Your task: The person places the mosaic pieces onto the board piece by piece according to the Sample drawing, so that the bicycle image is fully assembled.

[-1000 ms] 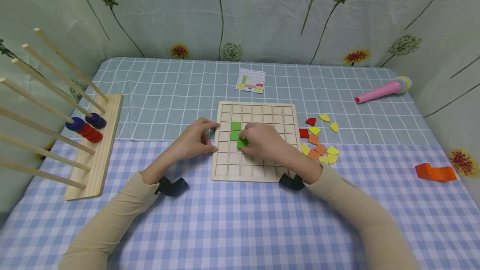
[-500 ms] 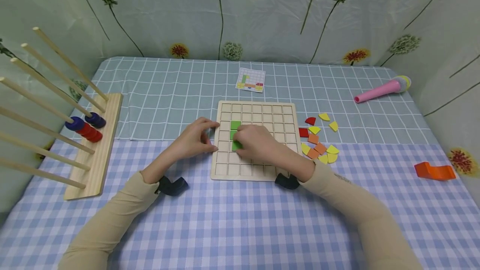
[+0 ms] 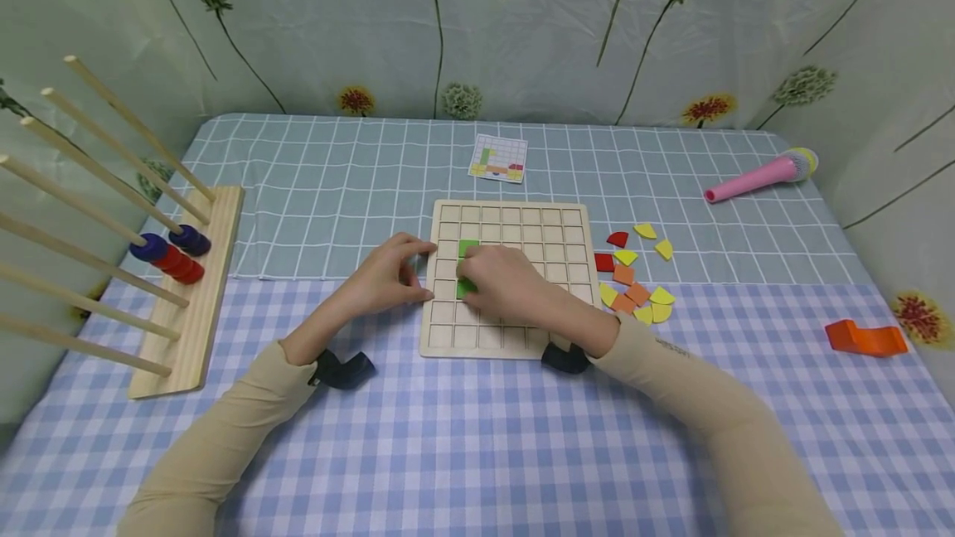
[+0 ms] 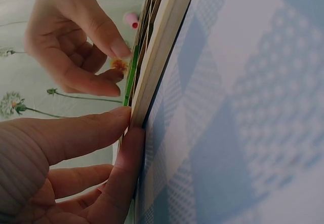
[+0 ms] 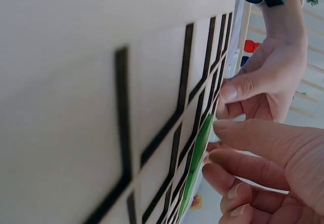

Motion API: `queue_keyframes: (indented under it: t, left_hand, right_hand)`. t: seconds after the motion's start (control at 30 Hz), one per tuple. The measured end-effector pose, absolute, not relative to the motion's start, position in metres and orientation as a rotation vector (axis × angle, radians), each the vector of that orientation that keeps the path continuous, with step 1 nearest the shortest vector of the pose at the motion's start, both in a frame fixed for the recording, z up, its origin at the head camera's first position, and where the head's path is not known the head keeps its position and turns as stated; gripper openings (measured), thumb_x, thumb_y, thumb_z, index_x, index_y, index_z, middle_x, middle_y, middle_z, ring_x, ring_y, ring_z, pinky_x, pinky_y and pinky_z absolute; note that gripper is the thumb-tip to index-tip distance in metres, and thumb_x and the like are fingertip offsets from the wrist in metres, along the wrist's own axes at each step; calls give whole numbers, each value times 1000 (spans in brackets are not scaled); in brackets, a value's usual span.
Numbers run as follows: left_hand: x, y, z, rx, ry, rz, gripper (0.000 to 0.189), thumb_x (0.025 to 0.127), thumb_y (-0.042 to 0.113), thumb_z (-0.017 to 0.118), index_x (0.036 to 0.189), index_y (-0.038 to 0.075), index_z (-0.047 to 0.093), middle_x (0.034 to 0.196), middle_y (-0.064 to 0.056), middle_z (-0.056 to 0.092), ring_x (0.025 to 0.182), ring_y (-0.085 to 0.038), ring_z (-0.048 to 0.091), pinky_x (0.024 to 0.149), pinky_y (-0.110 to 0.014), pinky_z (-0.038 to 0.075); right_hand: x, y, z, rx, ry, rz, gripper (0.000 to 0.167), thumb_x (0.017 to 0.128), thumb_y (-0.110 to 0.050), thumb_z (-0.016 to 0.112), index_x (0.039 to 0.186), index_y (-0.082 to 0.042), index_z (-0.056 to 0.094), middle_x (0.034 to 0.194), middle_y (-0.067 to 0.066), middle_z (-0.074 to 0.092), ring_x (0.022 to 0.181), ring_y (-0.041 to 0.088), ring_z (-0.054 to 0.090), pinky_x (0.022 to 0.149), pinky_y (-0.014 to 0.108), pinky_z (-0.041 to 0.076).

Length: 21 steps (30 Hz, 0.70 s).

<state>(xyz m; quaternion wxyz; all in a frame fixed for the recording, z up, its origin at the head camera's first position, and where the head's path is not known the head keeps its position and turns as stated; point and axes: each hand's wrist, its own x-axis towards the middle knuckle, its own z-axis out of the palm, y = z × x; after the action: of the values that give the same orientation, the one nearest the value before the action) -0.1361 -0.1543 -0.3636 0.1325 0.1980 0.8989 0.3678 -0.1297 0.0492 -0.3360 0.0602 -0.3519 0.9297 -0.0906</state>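
A wooden grid board (image 3: 506, 348) lies flat in the middle of the table. My left hand (image 3: 384, 276) is at its left edge, thumb and forefinger spread and touching the rim; the left wrist view shows the thumb (image 4: 96, 135) against that edge. Over the board's left half, my right hand (image 3: 507, 280) holds a green square tile (image 3: 464, 289) with bent thumb and forefinger, low in the grid. Farther up the same column sits another green tile (image 3: 467, 248), and the hand hides what lies between. In the right wrist view the green tiles (image 5: 198, 150) look level with the board.
Loose red, orange and yellow pieces (image 3: 637, 294) lie beside the board's right edge. Behind it is a pattern card (image 3: 498, 158). A wooden peg rack (image 3: 190, 305) with red and blue rings stands left. A pink toy microphone (image 3: 757, 178) and an orange block (image 3: 865, 341) lie right.
My right hand has moved slightly left with the green tile, which was tilted and now lies flat in line below the other green ones. The left hand has stayed at the board's edge.
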Motion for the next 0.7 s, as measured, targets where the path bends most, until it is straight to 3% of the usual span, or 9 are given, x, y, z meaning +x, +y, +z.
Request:
queue_keyframes:
  t: [0.13,0.33,0.6,0.7]
  left_hand:
    - [-137,-154,-364,581,2600,1085,68,74,7,76,134,-3,47,122,-17,50,69,-11,59,61,-20,45]
    - [-137,-155,-366,579,2595,1105,68,73,5,77,134,-3,47,122,-18,50,69,-11,60,61,-19,46]
    - [-137,-156,-366,584,2589,1111,68,74,6,76,134,-3,47,123,-17,49,68,-11,60,59,-20,47]
    - [-137,-156,-366,580,2581,1114,68,74,6,76,135,-3,46,124,-17,49,68,-11,60,59,-19,47]
  right_hand:
    - [-130,58,-331,-1045,2826,-287,4,81,-12,65,80,-10,68,79,2,59,66,12,48,53,24,39]
    - [-131,81,-325,-956,2887,-326,19,83,-13,63,100,-7,72,96,6,68,84,19,65,64,31,52]
    - [-134,121,-324,-820,2963,-404,21,82,-13,66,101,-4,71,96,9,69,85,23,65,65,33,53]
    - [-136,138,-326,-763,2979,-404,22,83,-13,66,102,-2,71,95,10,68,82,23,64,61,31,51]
